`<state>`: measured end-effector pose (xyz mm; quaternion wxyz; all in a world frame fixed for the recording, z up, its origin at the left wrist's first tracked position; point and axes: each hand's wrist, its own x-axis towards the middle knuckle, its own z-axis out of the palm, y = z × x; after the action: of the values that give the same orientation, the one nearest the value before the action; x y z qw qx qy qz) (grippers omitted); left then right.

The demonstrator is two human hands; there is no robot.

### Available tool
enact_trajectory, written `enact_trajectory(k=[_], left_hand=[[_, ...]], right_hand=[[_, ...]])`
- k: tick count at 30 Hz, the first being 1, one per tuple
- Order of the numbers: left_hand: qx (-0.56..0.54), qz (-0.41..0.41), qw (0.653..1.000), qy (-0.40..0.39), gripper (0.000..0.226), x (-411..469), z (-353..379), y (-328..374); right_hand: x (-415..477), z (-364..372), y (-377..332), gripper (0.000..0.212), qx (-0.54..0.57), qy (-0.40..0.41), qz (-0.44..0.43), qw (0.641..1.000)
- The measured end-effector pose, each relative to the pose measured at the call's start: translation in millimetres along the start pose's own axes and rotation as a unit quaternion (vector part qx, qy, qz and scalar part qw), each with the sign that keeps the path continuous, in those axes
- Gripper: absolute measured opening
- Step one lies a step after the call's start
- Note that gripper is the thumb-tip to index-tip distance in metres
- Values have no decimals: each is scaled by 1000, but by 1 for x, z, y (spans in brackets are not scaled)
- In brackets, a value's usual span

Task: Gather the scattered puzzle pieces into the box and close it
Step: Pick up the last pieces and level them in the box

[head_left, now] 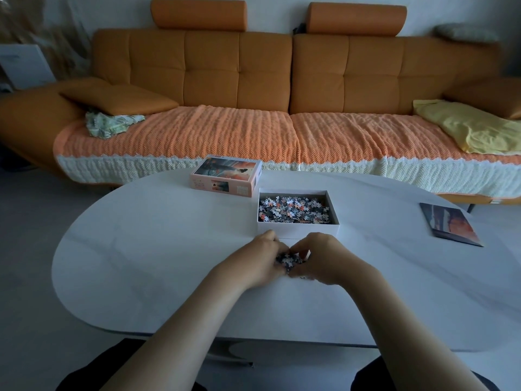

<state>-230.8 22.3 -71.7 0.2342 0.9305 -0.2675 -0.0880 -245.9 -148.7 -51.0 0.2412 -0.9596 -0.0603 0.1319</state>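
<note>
At 6 o'clock of the box [298, 227], just short of its front wall, your left hand [258, 259] and right hand [320, 259] meet over a small heap of loose pieces [290, 259] on the table [141, 249]. Both hands have their fingers curled in, grasping the heap between them. The fingertips are hidden, so I cannot tell how much of it is really held.

The box sits open mid-table and is already well filled. The lid [225, 176] lies picture side up at 11 o'clock of the box, just beside its far-left corner; I cannot tell whether they touch. A printed sheet [449, 228] lies at 3 o'clock, well apart. A sofa [236, 80] stands at 12 o'clock beyond the table.

The task looks near its end: this seems to be the last heap, then the lid goes on.

Risks:
- The cup is loose at the bottom. Lift without closing the hand heels and pieces will drop through. A few seem to poke out at 5 o'clock of the heap, under your right hand.
- The front wall stands right at 12 o'clock of your hands. Come in low and you knock the box or spill pieces against the wall.
- The table is smooth, so dropped pieces may skid toward its near edge at 6 o'clock.
- The fill is high, so a mound at the middle could stop the lid from seating.
</note>
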Motion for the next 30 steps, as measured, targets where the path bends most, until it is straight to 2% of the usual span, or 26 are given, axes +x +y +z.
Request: enact_trajectory(k=[7,13,20,23,27,30], left_hand=[[-4,-5,999,48,19,4,-2,2],[-68,-25,994,85,6,9,-7,-1],[-126,-14,977,172,1,32,-38,-1],[-105,3,970,218,11,47,-41,-4],[-42,28,978,204,26,61,-30,-17],[-30,39,981,188,38,64,-25,-24]], right_hand=[[10,3,-5,6,-1,29,13,999],[12,-7,-8,5,26,46,5,999],[28,-31,-12,7,75,207,-59,974],[42,-30,-10,16,59,273,-95,955],[62,-17,4,24,-16,235,-111,966],[65,-15,10,29,-18,242,-119,963]])
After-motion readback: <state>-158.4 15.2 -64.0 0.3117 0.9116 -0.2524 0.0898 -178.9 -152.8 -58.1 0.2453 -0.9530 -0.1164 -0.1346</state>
